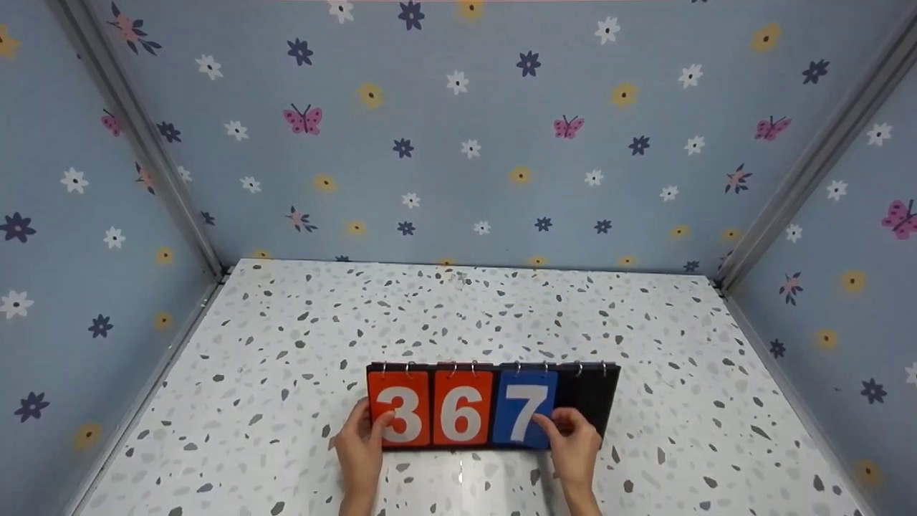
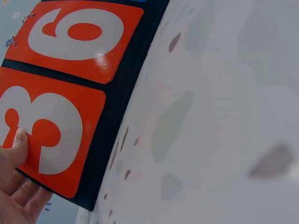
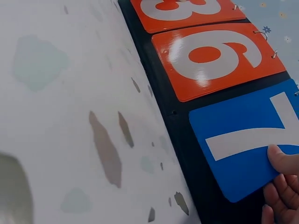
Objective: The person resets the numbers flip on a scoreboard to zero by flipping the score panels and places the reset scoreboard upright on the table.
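Note:
A black flip scoreboard [image 1: 589, 393] leans upright on the table, with metal rings along its top edge. From left to right it shows an orange card with a 3 [image 2: 65, 126], an orange card with a 6 [image 3: 205, 56] and a blue card with a 7 [image 3: 243, 140]. At the far right, the black backing shows without a card. My left hand [image 1: 359, 438] grips the board's left edge, thumb over the 3 and fingers behind. My right hand [image 1: 575, 443] pinches the right edge of the blue card, its thumb on the front and its fingertips partly hidden.
The table [image 1: 286, 401] is white with grey speckles. Blue flowered panels [image 1: 458, 165] stand behind it and on both sides, joined by grey metal posts [image 1: 136, 136] at the corners.

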### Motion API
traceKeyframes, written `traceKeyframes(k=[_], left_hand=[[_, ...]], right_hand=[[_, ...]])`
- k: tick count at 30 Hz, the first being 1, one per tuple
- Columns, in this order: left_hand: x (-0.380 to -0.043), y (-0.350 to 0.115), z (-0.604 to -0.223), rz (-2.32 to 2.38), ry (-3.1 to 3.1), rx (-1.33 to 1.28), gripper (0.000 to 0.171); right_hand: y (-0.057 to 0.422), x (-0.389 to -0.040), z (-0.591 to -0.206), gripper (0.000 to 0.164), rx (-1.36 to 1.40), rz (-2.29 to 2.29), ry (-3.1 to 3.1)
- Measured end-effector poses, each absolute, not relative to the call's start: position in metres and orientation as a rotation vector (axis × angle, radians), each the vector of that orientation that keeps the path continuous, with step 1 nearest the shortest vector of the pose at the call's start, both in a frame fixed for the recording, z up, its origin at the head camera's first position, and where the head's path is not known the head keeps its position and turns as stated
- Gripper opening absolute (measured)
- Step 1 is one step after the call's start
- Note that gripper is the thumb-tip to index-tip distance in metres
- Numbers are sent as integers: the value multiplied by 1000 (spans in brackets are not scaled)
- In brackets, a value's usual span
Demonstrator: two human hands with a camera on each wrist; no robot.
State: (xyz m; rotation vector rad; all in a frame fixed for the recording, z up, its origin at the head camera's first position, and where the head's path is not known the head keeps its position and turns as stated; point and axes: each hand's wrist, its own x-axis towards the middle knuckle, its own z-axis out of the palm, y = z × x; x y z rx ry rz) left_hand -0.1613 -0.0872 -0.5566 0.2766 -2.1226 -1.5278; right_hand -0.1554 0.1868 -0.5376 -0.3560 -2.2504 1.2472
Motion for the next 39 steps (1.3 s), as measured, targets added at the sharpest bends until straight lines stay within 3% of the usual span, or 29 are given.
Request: traceKeyframes(k=[7, 14, 17, 25, 33, 39], left_hand=[[-161, -87, -557, -1513, -2121, 266, 29], [-161, -88, -556, -1531, -2119, 252, 27], [-162, -88, -556, -1531, -2129, 261, 28], [-162, -88, -557, -1515, -2127, 265, 27], [-162, -88, -558, -1527, -2102, 248, 27], [-161, -88, -558, -1525, -2107, 251, 28]], right_hand=[[188, -145, -528, 12, -277, 1203, -2309], [189, -135, -514, 46, -268, 1213, -2402], [191, -131, -507, 52, -250, 1284, -2431], [206, -126, -490, 34, -91, 1659, -2413], [225, -127, -475, 29, 227, 2109, -2260], [233, -132, -467, 29, 437, 2145, -2176]])
